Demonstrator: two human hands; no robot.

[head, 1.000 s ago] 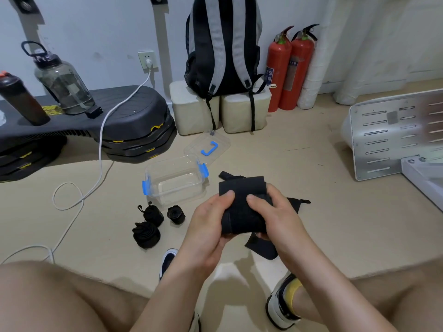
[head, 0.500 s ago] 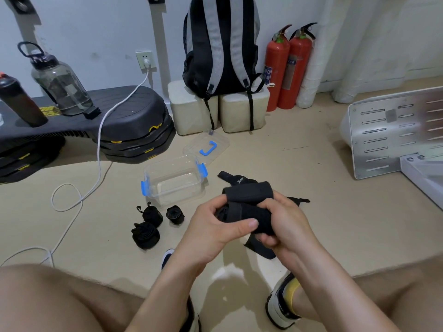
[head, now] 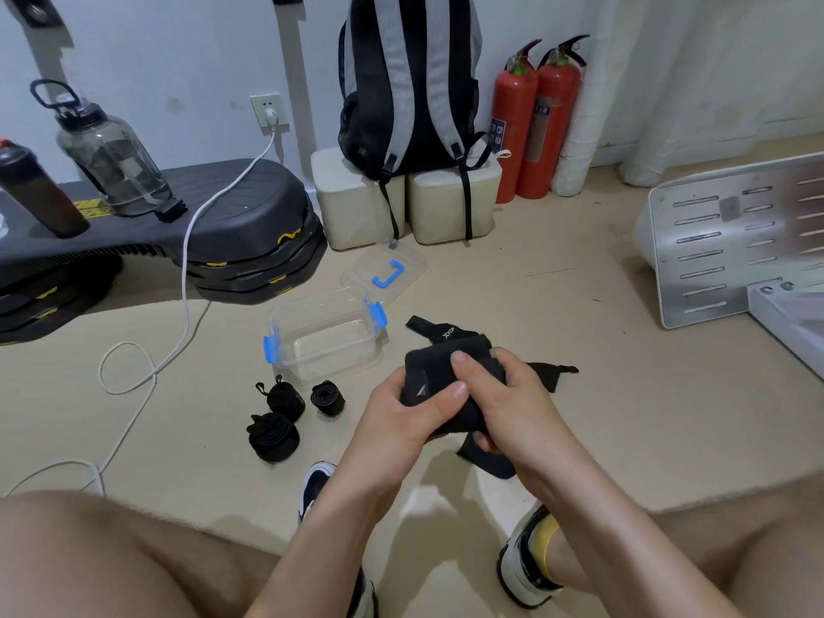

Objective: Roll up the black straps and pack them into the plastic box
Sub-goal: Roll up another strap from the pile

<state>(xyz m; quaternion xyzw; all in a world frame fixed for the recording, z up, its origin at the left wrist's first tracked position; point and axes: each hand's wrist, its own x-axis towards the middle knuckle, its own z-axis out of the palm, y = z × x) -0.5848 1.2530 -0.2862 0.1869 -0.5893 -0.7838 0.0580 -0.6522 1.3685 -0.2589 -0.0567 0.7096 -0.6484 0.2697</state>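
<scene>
Above beige floor (head: 646,439), left hand (head: 399,410) and right hand (head: 512,394) clutch the black strap (head: 428,370).

White "XTEP" brand on black strap (head: 446,336)

Both forearms are bare up to the wrists. The left hand (head: 392,412) and right hand (head: 517,394) are bare too, with short, trimmed nails. Bare thighs fill the frame at 7 and 4 o'clock. Near 6 o'clock the left shoe (head: 314,481) shows a black toe with white trim, partly hidden by the forearm. At 5 o'clock the right shoe (head: 521,568) has a thick white sole and black upper. A yellow sock (head: 547,544) rises from its collar.
</scene>
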